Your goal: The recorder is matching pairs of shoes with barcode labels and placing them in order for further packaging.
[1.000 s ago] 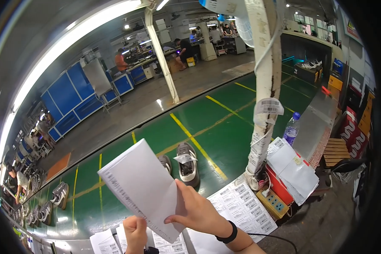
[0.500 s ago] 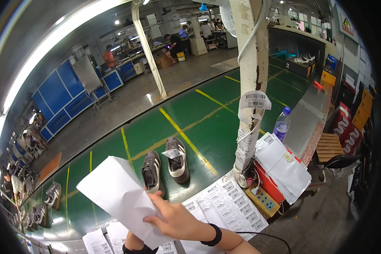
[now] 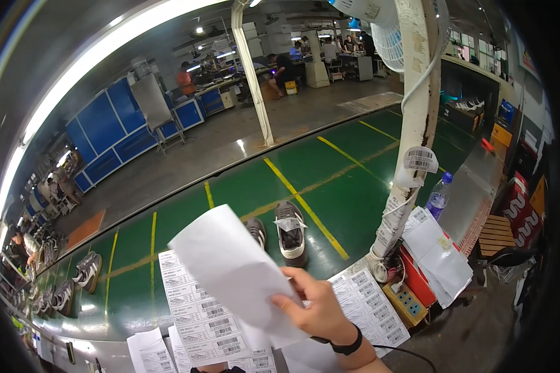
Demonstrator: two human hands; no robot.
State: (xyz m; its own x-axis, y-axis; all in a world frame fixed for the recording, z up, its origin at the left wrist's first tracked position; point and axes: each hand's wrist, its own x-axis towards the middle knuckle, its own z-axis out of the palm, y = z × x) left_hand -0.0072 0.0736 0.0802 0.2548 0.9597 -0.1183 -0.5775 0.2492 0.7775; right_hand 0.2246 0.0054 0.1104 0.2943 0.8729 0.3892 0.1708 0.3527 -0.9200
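At lower centre, the right hand [image 3: 319,309] clamps a white paper [image 3: 230,264] between thumb and fingers, overlapping a label sheet [image 3: 200,326]. The left hand seems hidden behind the sheets; I can't tell its fingers.

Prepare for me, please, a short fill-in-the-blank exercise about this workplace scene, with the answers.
1. The person's bare right hand holds a broad, rectangular paper sheet whose visible face is ____.
2. The straight painted lines across the glossy green belt are ____.
3. The clear plastic bottle stands to the ____ of the cream-painted pillar in this picture.

Answers: white; yellow; right.
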